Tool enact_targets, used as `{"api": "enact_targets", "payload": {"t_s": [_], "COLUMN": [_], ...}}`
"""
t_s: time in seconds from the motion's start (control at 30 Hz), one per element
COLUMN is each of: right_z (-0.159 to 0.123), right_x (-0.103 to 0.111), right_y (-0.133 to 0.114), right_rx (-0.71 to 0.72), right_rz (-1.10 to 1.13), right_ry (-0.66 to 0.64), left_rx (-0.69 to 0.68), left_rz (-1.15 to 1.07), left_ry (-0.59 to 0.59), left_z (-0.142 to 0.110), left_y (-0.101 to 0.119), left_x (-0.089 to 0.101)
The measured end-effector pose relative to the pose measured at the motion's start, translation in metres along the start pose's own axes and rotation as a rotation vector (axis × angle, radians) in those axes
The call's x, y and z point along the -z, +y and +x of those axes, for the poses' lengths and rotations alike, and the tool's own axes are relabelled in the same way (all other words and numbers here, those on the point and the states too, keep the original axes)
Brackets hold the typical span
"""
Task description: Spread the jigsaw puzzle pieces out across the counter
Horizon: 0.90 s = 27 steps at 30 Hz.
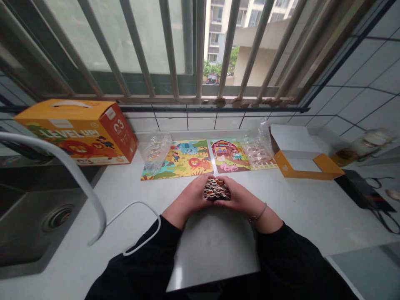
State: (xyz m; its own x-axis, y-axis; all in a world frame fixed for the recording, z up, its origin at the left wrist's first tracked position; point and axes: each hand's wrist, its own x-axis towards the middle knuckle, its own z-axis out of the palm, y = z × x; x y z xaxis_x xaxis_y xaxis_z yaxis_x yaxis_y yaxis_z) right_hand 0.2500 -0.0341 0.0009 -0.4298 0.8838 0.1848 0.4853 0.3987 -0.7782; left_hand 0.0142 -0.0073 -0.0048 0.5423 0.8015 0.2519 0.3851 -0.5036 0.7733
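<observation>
Fingers (205, 181) of the left hand (196, 193) and right hand (236, 193) curl from both sides around a dense, multicoloured bundle of thin, flat pieces (217, 190); I see it clasped over the smooth white desk (146, 198), on the near side of a yellow, rectangular, lion-printed board (191, 155).

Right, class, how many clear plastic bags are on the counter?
2: one clear bag overlaps the lion picture's left end, the other bag lies over the barn picture's right part. More could be hidden behind things.
</observation>
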Motion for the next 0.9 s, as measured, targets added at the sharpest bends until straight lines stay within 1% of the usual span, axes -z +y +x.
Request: {"api": "enact_targets", "payload": {"t_s": [0.2,0.33,0.4,0.57,0.67,0.77,0.83,0.9], "right_z": [0.007,0.010,0.012,0.018,0.022,0.023,0.023,0.024], "right_x": [-0.010,-0.015,-0.016,-0.017,-0.015,-0.012,-0.011,-0.012], "right_y": [-0.001,-0.003,-0.004,-0.005,-0.005,-0.006,-0.005,-0.004], "right_rx": [-0.035,-0.044,-0.064,-0.239,-0.279,-0.230,-0.201,-0.207], "right_rz": [-0.047,-0.102,-0.096,-0.003,0.057,0.036,0.004,-0.037], "right_ry": [0.075,0.103,0.104,0.141,0.138,0.115,0.112,0.134], "left_rx": [-0.033,-0.040,-0.021,0.110,0.112,0.073,0.071,0.085], "left_rz": [0.048,0.040,0.028,-0.035,-0.050,-0.056,-0.045,-0.020], "left_ry": [0.040,0.016,0.018,0.117,0.143,0.108,0.059,0.002], "left_z": [0.002,0.004,0.004,0.009,0.011,0.013,0.013,0.012], "left_y": [-0.010,-0.011,-0.010,-0.010,-0.011,-0.012,-0.013,-0.015], "left_x": [-0.001,0.000,0.001,-0.003,-0.004,-0.001,0.003,0.005]}}
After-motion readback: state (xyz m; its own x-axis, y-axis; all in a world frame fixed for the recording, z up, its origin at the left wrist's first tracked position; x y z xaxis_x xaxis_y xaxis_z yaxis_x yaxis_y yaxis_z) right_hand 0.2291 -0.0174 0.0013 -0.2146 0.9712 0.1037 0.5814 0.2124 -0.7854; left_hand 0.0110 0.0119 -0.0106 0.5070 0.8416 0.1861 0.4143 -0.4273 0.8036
